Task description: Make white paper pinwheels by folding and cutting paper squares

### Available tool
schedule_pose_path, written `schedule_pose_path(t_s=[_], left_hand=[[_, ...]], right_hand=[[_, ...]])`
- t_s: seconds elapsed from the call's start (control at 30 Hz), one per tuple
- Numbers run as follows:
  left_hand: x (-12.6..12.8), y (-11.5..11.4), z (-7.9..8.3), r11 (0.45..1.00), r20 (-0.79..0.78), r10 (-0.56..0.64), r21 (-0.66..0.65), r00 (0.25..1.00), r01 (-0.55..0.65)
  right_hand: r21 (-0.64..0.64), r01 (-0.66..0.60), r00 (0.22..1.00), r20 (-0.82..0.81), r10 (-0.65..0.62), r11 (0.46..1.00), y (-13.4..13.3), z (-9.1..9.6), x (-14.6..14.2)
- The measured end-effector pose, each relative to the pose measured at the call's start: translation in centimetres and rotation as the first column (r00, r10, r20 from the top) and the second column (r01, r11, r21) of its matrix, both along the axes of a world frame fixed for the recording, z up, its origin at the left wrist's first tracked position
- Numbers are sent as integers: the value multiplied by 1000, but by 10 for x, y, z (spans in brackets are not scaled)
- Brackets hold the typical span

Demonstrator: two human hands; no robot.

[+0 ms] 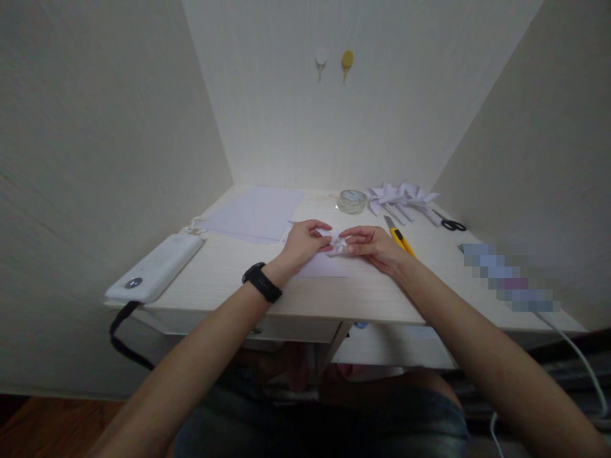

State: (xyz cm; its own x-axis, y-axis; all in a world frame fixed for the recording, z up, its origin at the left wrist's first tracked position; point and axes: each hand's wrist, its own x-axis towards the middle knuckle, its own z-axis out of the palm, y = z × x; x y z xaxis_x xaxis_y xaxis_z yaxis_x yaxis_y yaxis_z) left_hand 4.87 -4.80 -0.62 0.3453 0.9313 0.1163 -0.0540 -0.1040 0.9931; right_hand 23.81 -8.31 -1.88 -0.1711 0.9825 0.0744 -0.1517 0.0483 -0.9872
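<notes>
Over the desk, near its middle, my left hand [305, 243] and my right hand [371, 247] meet at a small piece of folded white paper [338, 244]. Thumb and fingers of both hands pinch it from either side and cover part of it. Beneath my left hand lies a flat white sheet of paper [323, 267]. A yellow utility knife [400, 238] with its blade showing rests just beyond my right wrist. My left wrist wears a black watch.
White paper sheets [258, 211] lie at the back left. Behind my hands are a roll of clear tape [352, 202], folded paper pinwheels [403, 196] and black scissors [453, 225]. A white device [155, 267] with a strap sits left; a blurred-out object with a cable lies right.
</notes>
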Motion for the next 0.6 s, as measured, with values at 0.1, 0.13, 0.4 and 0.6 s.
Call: schedule_pose_path(t_s=[0.1,0.13,0.4,0.6], left_hand=[[-1,-2,3,1000,26,-14,-7,1000,14],[-2,-3,4,1000,30,-12,-7,999,13],[-2,-4,5,999,15,-33,-11,999,33],[-2,-5,6,999,19,-46,-27,999,46]], right_hand=[[41,46,998,50,-48,998,0,1,-1],[49,56,996,62,-59,997,0,2,-1],[35,74,995,70,-76,997,0,1,-2],[20,62,996,59,-63,998,0,0,-1]])
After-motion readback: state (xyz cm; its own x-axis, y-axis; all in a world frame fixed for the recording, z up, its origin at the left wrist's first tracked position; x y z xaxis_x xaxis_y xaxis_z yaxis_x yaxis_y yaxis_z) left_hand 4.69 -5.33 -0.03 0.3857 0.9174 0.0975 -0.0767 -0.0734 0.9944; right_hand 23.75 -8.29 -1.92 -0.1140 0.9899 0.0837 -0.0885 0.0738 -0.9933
